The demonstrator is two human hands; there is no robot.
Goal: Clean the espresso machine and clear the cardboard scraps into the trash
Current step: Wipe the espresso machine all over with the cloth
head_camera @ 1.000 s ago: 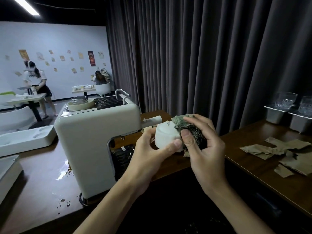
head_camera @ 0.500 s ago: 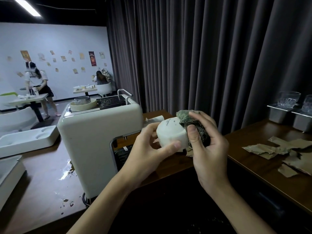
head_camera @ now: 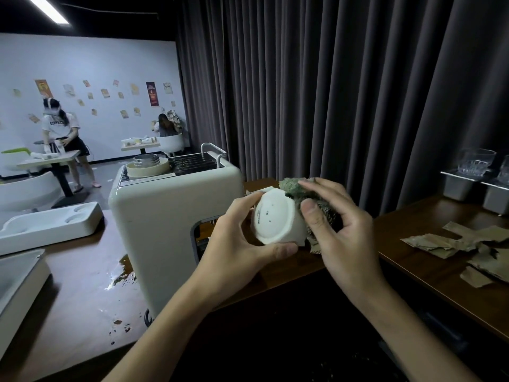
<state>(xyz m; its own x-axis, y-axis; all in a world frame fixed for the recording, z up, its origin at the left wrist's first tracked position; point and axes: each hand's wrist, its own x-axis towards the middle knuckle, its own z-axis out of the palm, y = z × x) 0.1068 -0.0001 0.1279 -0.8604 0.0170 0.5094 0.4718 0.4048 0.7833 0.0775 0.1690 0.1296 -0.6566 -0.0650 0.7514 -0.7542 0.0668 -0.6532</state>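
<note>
Held up beside the cream espresso machine [head_camera: 165,216], the small white cup-shaped part [head_camera: 275,219] seems light, rigid and slippery, so the left hand [head_camera: 237,238] clamps its base rim while the right hand [head_camera: 344,235] pinches a soft green scouring pad [head_camera: 293,186] against it.

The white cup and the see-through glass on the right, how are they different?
The white ceramic cup is opaque; the clear ribbed glass is see-through. The cup lies tipped, base toward the camera, held by the left hand; the glass stands on a steel container. Both are drinking vessels.
</note>
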